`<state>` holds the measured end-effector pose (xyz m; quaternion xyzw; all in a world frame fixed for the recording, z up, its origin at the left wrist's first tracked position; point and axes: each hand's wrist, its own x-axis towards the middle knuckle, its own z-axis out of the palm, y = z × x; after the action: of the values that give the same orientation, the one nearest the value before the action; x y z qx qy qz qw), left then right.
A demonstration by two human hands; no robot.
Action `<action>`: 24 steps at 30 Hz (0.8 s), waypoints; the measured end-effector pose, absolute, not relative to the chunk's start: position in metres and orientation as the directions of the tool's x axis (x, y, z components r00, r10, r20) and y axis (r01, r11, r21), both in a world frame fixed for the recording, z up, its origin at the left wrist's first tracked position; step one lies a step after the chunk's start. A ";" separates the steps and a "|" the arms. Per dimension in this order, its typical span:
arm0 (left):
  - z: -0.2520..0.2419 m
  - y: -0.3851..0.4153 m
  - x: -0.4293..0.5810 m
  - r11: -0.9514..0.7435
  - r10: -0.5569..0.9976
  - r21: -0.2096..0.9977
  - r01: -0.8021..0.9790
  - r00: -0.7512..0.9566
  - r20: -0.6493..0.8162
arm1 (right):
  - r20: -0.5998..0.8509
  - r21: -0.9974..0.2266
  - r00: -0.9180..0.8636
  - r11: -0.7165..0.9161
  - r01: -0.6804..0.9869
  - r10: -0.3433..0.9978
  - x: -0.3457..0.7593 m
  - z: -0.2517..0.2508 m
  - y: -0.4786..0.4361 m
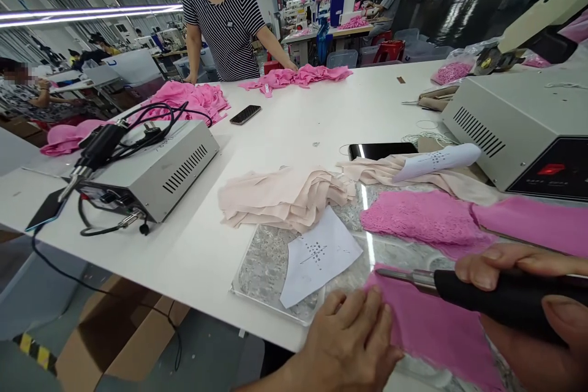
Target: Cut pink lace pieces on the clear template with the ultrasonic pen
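My right hand point(523, 282) is closed around the black handle of a pen-like tool point(463, 285) with a slim metal tip. That tip rests at the upper left corner of a flat pink fabric piece point(441, 324). Lying on the fabric's left edge, my left hand point(351, 340) presses it down with its fingers extended. Beneath is a grey marbled board point(266, 269). A white paper pattern point(319, 257) with printed marks lies beside my left hand. Pink lace fabric point(413, 217) spreads just above the tool. Stacked beige fabric pieces point(285, 196) sit behind the pattern.
A grey metal box point(169, 165) with black cables and a similar handheld tool point(101, 147) stands left. Another grey box point(519, 116) stands right. Two phones point(245, 114) lie on the white table point(193, 263). Across it, a person in stripes point(225, 24) handles pink garments point(298, 76).
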<state>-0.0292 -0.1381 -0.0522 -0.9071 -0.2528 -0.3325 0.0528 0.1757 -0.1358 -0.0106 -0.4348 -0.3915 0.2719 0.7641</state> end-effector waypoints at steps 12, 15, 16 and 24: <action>-0.047 -0.139 -0.032 -0.858 0.471 0.151 0.491 0.636 0.611 | 0.382 -0.849 0.568 0.520 -0.097 0.729 0.180 -0.004 -0.130; -0.042 -0.138 -0.034 -0.864 0.458 0.139 0.484 0.640 0.617 | 0.297 -0.842 0.654 0.514 -0.163 0.696 0.183 0.008 -0.130; -0.041 -0.137 -0.035 -0.873 0.442 0.135 0.469 0.644 0.624 | 0.288 -0.835 0.675 0.524 -0.170 0.679 0.185 0.012 -0.131; -0.039 -0.137 -0.052 -0.926 0.334 0.089 0.366 0.690 0.642 | 0.280 -0.897 0.686 0.437 -0.062 0.671 0.222 0.013 -0.177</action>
<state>-0.0516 -0.1369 -0.0393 -0.9189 -0.1906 -0.3446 0.0233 0.2219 -0.1771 0.0133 -0.4762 -0.3200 0.2334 0.7851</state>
